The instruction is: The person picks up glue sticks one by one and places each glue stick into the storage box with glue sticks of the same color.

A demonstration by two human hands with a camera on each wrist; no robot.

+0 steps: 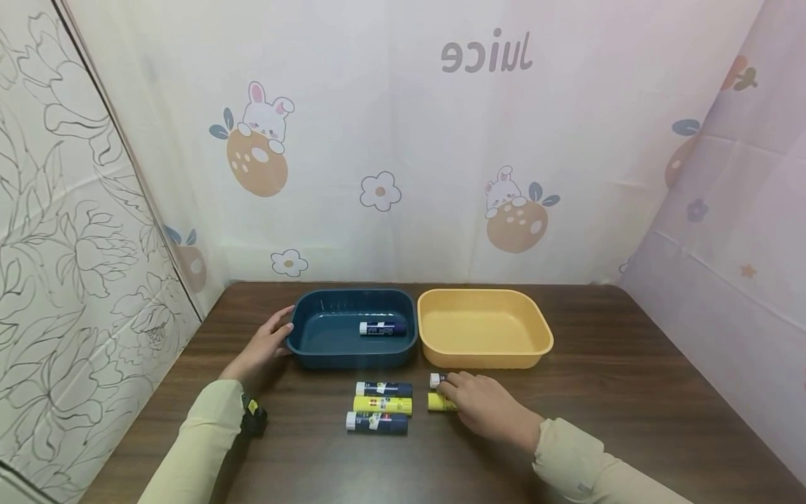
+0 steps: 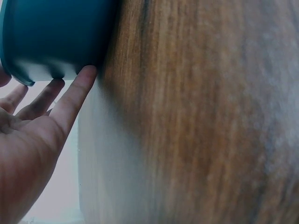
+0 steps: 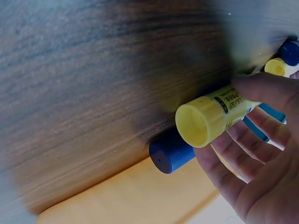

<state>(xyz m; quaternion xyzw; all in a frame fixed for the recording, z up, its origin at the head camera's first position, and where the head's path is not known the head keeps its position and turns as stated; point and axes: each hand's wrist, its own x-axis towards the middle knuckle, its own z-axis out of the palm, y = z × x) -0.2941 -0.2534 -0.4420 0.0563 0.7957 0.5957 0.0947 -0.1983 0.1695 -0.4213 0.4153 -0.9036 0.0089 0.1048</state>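
My left hand is at the left end of a dark blue tray, its extended fingers touching the outer wall and rim. In the tray lies a dark blue glue stick with a white end. My right hand pinches a yellow glue stick between thumb and fingers, low over the table. A dark blue glue stick lies just beyond it, beside the fingertips and partly hidden by the hand in the head view.
A yellow tray stands right of the blue one. Left of my right hand, two dark blue glue sticks and a yellow one between them lie in a column on the wooden table. A printed curtain hangs behind.
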